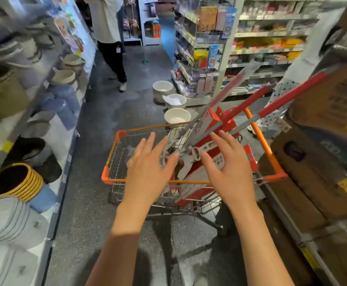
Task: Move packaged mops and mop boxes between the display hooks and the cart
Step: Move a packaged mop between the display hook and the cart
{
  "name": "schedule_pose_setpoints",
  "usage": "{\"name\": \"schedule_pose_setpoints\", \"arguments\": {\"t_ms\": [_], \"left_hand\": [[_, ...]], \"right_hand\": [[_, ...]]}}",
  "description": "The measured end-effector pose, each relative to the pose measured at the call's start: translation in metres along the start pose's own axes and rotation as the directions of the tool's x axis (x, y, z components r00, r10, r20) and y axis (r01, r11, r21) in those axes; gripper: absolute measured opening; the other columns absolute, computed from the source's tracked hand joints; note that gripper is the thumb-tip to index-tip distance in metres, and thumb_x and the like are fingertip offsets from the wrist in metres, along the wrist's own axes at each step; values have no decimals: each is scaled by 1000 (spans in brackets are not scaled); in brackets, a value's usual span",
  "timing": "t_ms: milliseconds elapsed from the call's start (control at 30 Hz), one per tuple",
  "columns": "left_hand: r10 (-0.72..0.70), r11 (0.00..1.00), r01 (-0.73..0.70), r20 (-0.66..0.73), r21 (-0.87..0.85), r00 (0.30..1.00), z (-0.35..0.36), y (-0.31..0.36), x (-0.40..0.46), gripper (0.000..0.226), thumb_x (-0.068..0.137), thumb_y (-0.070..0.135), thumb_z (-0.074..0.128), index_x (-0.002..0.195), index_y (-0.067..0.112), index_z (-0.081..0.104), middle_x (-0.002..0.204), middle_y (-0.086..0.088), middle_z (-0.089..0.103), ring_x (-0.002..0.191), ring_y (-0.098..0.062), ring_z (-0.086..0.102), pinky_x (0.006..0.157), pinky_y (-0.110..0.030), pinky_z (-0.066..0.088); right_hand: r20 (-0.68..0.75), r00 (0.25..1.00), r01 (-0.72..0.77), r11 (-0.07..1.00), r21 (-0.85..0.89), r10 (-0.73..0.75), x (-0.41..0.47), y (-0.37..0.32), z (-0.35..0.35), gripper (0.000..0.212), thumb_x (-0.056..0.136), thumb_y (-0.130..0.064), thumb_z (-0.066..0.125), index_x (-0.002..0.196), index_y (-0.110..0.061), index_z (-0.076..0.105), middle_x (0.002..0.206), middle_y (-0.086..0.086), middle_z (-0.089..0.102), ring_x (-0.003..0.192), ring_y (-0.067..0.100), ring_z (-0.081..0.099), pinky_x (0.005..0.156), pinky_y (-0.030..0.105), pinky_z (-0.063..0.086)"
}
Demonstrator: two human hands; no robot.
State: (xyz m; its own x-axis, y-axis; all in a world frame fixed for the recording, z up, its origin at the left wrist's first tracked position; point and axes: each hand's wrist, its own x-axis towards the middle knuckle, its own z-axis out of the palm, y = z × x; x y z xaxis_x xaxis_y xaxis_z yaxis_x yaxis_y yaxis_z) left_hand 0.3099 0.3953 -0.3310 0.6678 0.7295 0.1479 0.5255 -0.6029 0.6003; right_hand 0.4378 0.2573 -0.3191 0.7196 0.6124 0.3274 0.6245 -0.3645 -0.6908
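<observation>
Your left hand (147, 170) and right hand (228, 172) hover at centre frame, fingers spread, holding nothing; packaged mops (220, 129) lean in the cart (267, 147); next, grasp one handle.

Light falls from overhead, bright on the far right shelves (271, 34) and dimmer over the grey floor (98, 141) in the aisle. The near floor carries soft dark shadows under both forearms and beneath the cart (114, 157). A pale glare washes the left shelf (69, 34) far up. Motion blur smears the baskets (9, 50) at far left and the boxes (321, 112) at right; both hands, left (147, 170) and right (228, 168), are fairly sharp. The wide lens bends shelf lines outward at both edges, and the corners are soft.
</observation>
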Motion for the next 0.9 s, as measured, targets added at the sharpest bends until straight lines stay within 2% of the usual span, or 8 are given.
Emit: {"name": "schedule_pose_setpoints", "arguments": {"t_ms": [133, 233, 367, 500, 600, 667, 800, 900], "left_hand": [[-32, 999, 32, -10, 2, 999, 36, 24, 55, 69, 93, 69, 34, 154, 37, 35, 168, 6, 16, 155, -16, 8, 123, -51, 21], [-67, 998, 67, -19, 6, 998, 56, 31, 87, 64, 97, 64, 38, 154, 36, 36, 168, 4, 17, 155, -18, 10, 124, -50, 19], [-149, 988, 147, 47, 42, 988, 74, 28, 123, 59, 101, 55, 43, 155, 33, 35, 168, -1, 18, 154, -22, 13, 125, -44, 14], [-205, 976, 204, -5, -71, 979, 93, 18, 151, 53, 98, 53, 52, 148, 35, 47, 163, 1, 32, 151, -20, 26, 124, -39, 16], [-243, 969, 244, 27, -50, 970, 112, 0, 177, 55, 98, 60, 45, 148, 38, 46, 163, 4, 33, 149, -20, 31, 123, -48, 22], [-250, 968, 251, 45, -25, 967, 125, -18, 200, 59, 98, 63, 38, 150, 36, 43, 162, 1, 34, 148, -21, 33, 120, -45, 27], [-332, 939, 337, 85, -61, 940, 151, -62, 247, 58, 101, 61, 35, 152, 34, 40, 162, 0, 36, 149, -21, 30, 120, -43, 26], [-390, 913, 399, 110, -88, 914, 168, -96, 283, 60, 101, 59, 37, 154, 32, 37, 160, -1, 38, 149, -22, 32, 119, -44, 28]], "right_hand": [[34, 999, 22, 999, 36, -23, 69, 38, -11, 54, 95, -43, 62, 146, -28, 50, 155, -3, 42, 146, 15, 31, 119, 44, 32], [69, 997, 34, 998, 51, -38, 111, 60, -10, 55, 95, -43, 62, 146, -30, 49, 155, -3, 41, 146, 15, 30, 119, 42, 31], [134, 990, 45, 996, 70, -54, 150, 83, 8, 54, 95, -41, 62, 146, -29, 50, 155, -4, 41, 145, 13, 31, 116, 35, 30], [196, 980, 25, 997, 78, -40, 183, 100, 38, 58, 95, -38, 64, 148, -25, 46, 153, -1, 45, 143, 15, 35, 117, 37, 32], [232, 970, 57, 997, 48, -67, 206, 113, 64, 60, 95, -34, 65, 149, -19, 45, 150, 1, 49, 141, 15, 39, 116, 31, 31], [267, 961, 66, 998, 25, -70, 225, 122, 85, 60, 95, -33, 65, 149, -17, 45, 148, 3, 50, 140, 17, 40, 114, 29, 31], [348, 937, 25, 999, -30, -13, 266, 140, 133, 60, 95, -37, 63, 149, -19, 45, 153, 1, 46, 141, 18, 40, 115, 35, 36], [403, 915, 9, 999, -46, 10, 294, 151, 174, 57, 97, -36, 62, 148, -17, 46, 154, 2, 44, 142, 20, 39, 116, 37, 35]]}}
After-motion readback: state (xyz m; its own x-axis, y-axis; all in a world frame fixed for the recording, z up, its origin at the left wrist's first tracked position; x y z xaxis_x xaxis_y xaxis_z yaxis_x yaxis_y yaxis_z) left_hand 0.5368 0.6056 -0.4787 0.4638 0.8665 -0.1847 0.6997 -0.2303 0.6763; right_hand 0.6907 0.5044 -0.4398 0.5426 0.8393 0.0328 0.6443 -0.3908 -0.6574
